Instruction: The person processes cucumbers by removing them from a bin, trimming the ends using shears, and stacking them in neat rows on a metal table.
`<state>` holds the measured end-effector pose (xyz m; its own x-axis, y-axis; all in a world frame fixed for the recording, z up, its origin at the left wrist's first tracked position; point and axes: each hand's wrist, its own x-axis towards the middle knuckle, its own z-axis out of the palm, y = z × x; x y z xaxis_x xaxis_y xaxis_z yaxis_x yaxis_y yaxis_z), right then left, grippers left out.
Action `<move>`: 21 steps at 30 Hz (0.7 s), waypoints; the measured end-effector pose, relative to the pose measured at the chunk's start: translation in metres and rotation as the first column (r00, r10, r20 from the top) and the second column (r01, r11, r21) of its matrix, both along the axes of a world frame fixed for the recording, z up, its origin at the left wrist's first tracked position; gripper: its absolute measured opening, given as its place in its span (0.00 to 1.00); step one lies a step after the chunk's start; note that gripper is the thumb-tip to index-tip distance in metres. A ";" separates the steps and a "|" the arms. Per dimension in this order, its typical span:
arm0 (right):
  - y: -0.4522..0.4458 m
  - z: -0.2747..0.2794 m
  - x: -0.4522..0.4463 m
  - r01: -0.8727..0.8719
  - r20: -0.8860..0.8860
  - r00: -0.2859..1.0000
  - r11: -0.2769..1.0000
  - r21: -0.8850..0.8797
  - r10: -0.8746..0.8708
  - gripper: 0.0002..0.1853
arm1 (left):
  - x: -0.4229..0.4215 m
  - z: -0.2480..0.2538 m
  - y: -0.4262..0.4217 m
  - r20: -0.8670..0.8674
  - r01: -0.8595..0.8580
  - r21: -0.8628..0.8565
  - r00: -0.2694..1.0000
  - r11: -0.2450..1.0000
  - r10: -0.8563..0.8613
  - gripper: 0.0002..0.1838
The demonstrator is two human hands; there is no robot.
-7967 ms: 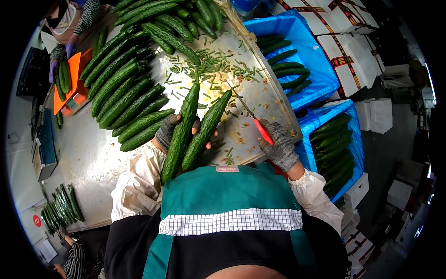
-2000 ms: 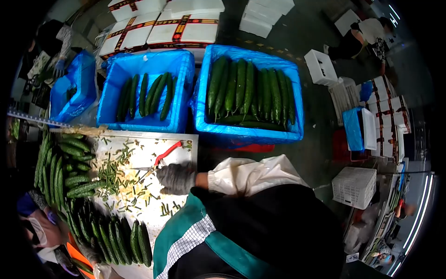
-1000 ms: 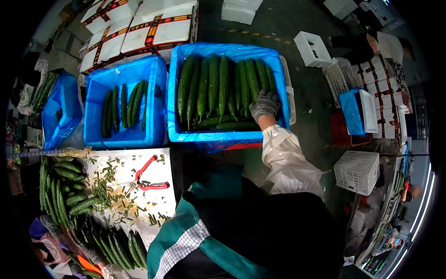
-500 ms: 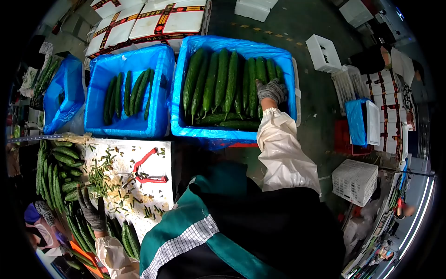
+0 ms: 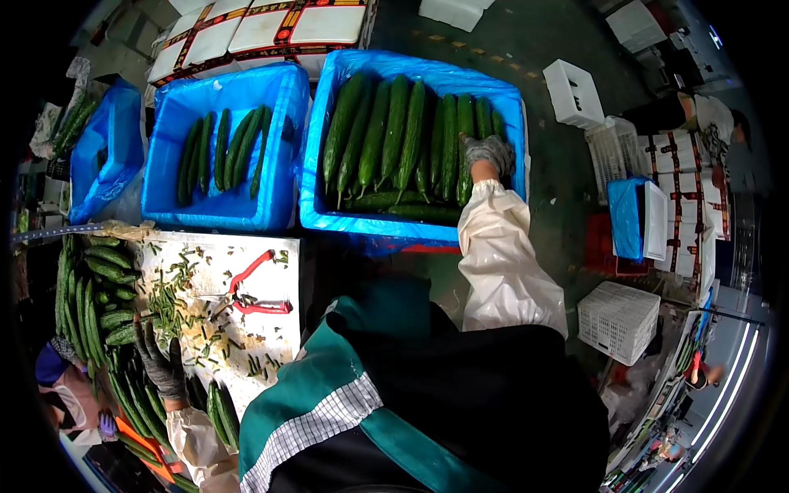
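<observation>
My right hand (image 5: pixel 491 156), in a grey glove, is over the right end of the cucumbers (image 5: pixel 397 131) in the large blue-lined crate (image 5: pixel 411 231). Its fingers point down and are partly hidden, so what they hold, if anything, cannot be made out. Above the cucumbers on the metal table (image 5: pixel 275 329), my left hand (image 5: pixel 163 367) is spread, its gloved fingers apart and nothing between them. Red-handled shears (image 5: pixel 255 287) lie apart from both hands, beside cut green stem pieces (image 5: pixel 168 304).
A second blue-lined crate (image 5: pixel 218 215) holds several cucumbers, with another blue-lined crate (image 5: pixel 103 164) farther left. White foam boxes (image 5: pixel 300 25) stand behind them. Another person (image 5: pixel 72 394) is at the lower left, by an orange tray (image 5: pixel 148 444). A white basket (image 5: pixel 619 320) is at right.
The shears have left my right hand for the table, and that hand has moved to the large crate's right end. My left hand has let go of two cucumbers and now hovers, spread, over the table's cucumbers.
</observation>
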<state>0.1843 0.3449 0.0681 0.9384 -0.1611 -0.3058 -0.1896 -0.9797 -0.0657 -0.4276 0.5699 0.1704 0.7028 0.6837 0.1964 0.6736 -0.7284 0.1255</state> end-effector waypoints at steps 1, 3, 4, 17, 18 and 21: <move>0.000 0.005 0.005 -0.016 -0.063 0.998 1.000 0.001 0.016 0.43 | -0.004 -0.003 0.000 -0.018 -0.040 -0.021 0.999 0.999 0.040 0.30; 0.006 0.011 0.002 0.010 -0.028 1.000 1.000 -0.020 -0.011 0.45 | -0.004 -0.004 -0.001 -0.023 -0.033 -0.005 0.999 0.999 0.033 0.30; 0.010 0.011 0.000 0.036 0.009 0.999 0.999 -0.038 -0.036 0.47 | -0.004 -0.005 0.000 -0.026 -0.028 0.013 0.999 1.000 0.028 0.30; 0.008 -0.003 0.010 -0.163 -0.171 0.976 0.976 -0.142 0.138 0.57 | -0.004 -0.007 -0.004 -0.011 -0.045 -0.034 0.999 0.998 0.044 0.29; 0.008 -0.008 0.014 -0.231 -0.221 0.955 0.963 -0.142 0.196 0.60 | -0.003 -0.008 -0.005 -0.004 -0.043 -0.040 0.999 0.998 0.043 0.29; 0.003 -0.009 0.014 -0.307 -0.197 0.941 0.940 -0.150 0.276 0.62 | 0.000 -0.012 -0.008 0.004 -0.038 -0.041 0.999 0.998 0.038 0.29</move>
<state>0.1984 0.3483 0.0587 0.8882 0.0464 -0.4571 0.1134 -0.9862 0.1203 -0.4281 0.5624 0.1588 0.6751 0.7176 0.1711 0.7002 -0.6963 0.1577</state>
